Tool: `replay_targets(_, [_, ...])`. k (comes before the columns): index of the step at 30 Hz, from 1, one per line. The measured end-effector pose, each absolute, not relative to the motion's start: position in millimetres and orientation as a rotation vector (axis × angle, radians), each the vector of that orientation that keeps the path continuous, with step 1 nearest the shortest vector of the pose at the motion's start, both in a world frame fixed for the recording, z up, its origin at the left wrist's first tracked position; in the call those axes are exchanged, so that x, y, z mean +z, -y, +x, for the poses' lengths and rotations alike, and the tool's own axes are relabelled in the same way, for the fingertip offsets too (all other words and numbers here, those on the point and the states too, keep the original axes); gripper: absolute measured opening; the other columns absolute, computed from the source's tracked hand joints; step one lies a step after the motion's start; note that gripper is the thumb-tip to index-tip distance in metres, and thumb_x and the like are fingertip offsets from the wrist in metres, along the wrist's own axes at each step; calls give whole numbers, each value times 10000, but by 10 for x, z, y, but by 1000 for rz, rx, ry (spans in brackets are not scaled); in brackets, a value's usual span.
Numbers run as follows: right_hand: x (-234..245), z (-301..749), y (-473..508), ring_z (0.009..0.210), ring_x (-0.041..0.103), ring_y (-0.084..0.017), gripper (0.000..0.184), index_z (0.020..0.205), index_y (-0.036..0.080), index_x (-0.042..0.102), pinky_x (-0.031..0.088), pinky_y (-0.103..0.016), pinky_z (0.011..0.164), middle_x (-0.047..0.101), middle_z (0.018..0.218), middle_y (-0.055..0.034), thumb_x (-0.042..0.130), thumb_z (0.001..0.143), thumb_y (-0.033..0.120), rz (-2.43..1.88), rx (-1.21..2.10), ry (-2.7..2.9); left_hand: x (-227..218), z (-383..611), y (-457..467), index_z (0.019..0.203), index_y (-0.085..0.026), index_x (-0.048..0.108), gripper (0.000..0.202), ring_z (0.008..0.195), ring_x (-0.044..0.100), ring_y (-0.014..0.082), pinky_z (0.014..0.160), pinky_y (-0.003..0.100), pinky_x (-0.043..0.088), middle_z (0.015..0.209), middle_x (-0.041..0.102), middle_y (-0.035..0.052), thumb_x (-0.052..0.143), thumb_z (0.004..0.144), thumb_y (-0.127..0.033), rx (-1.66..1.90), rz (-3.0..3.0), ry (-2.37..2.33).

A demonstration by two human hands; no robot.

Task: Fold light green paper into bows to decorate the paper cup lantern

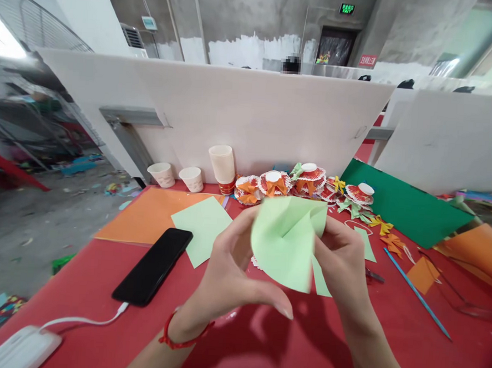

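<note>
Red covering spreads over the work surface (98, 275), which stands before a white partition board (250, 117) in a bare concrete room. Held up above the middle of this surface, close to the camera, is a folded light green paper (286, 245), fan-shaped, with creases meeting near its top. The left hand (228, 272) takes it from the left: its fingers go behind the sheet and its thumb juts out below, so this grip grasps the paper's left edge. The right hand (341, 262) closes its grip on the paper's right edge, fingers curled against it. A red string bracelet (174, 335) circles the left wrist.

Just left of the hands a flat green paper square (202, 226) lies on the surface, overlapping an orange sheet (144, 216). A black phone (153, 266) lies beside the square, face up, with a white cable (83, 321) running to a white charger block (19, 350) at the near left corner.

Behind the hands, along the board, stand two white paper cups (162, 174) and a taller stack of cups (222, 166), then a row of red-and-white paper crafts (308, 179) with orange and green bows. To the right lie a dark green sheet (403, 207), a small orange square (423, 274) and a thin blue stick (416, 294).
</note>
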State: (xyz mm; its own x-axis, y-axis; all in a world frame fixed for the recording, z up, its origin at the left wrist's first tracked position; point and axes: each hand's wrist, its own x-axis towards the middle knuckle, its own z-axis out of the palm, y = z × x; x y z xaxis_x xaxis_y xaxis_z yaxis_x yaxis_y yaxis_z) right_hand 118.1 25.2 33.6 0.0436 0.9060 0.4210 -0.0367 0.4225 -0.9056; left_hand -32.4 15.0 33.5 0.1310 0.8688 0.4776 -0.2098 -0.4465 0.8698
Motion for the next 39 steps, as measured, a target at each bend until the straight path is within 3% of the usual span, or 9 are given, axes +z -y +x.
replay_targets(2, [335,1165,-242,552,625,-136,56,679,182,661,543,-245,528,672,609,5,653,734,186,-886,849,1338,348,-289,-127,1050,-189,676,704,970,660,289,809,322,556,999,729,83,908,401,-337,1493,1468,-837])
replay_targets(6, [319,1171,-242,544,601,-136,102,703,181,649,532,-261,518,646,601,0,628,784,238,-929,838,1425,356,-257,-144,830,-172,724,258,754,698,227,671,294,569,794,754,45,802,625,-307,1589,1251,-1096])
replay_targets(8, [313,1194,-257,598,623,-148,68,746,191,624,540,-276,547,662,666,-7,649,779,245,-950,814,1454,356,-275,-179,772,-161,727,186,703,695,209,640,282,562,747,753,35,776,657,-299,1561,1207,-1136])
replay_targets(12, [329,1236,-278,936,643,-195,241,859,232,542,540,-345,787,670,974,-33,726,710,188,-934,539,1473,359,-305,-228,699,-155,726,143,602,651,180,557,256,521,644,727,12,775,648,-280,1489,1350,-1246])
replay_targets(14, [338,1233,-266,1017,618,-209,293,926,240,567,507,-378,872,662,1027,-38,749,700,201,-938,456,1549,352,-294,-229,645,-153,715,112,545,603,153,522,238,488,576,693,-5,772,641,-250,1457,1483,-1259])
replay_targets(18, [334,1188,-223,781,665,-175,172,859,235,649,544,-321,727,711,822,-1,736,720,182,-991,530,1595,331,-260,-212,619,-143,701,104,502,537,120,481,212,450,534,648,-14,763,641,-224,1355,1600,-1219])
replay_targets(23, [342,1182,-215,612,634,-149,56,716,213,682,524,-278,584,705,675,10,716,715,169,-1003,614,1524,368,-280,-188,700,-158,710,98,553,602,144,521,229,504,622,692,11,728,682,-253,1299,1519,-1119])
replay_targets(30, [373,1225,-210,542,604,-131,82,648,206,678,502,-248,527,679,594,18,710,723,208,-1007,628,1535,413,-316,-175,577,-176,672,147,484,544,126,457,215,469,516,614,-7,683,708,-241,1349,1536,-1122])
replay_targets(39, [407,1240,-200,574,631,-109,97,685,213,675,524,-206,566,704,647,34,662,756,148,-970,507,1531,405,-283,-184,595,-174,674,102,476,542,118,458,203,455,514,615,-17,693,685,-219,1289,1570,-1120])
